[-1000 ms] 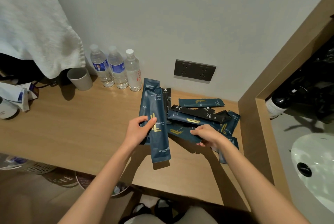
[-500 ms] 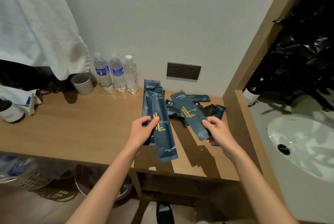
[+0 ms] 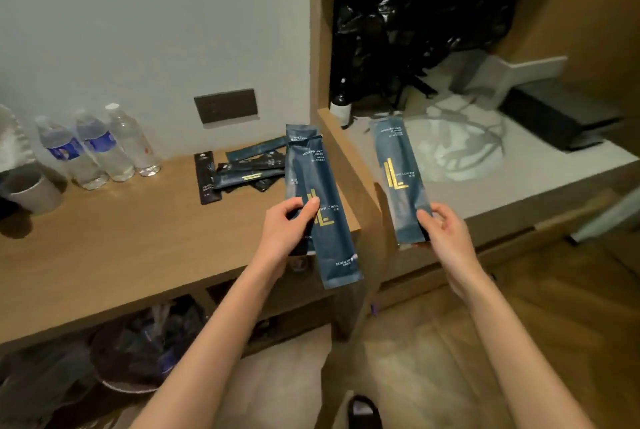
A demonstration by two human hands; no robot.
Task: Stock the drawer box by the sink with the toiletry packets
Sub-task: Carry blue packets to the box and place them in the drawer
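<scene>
Leftmost, loose packets lie on the desk. Next, the left hand grips 2 blue packets. The right hand pinches 1 lone packet before the sink, mid-carry. The dark box far right probably needs opening first.

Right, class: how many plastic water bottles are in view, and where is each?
3, in a row on the wooden counter by the wall: the left bottle, blue-labelled; the middle bottle, also blue-labelled; the right bottle, clear. None seems hidden.
</scene>
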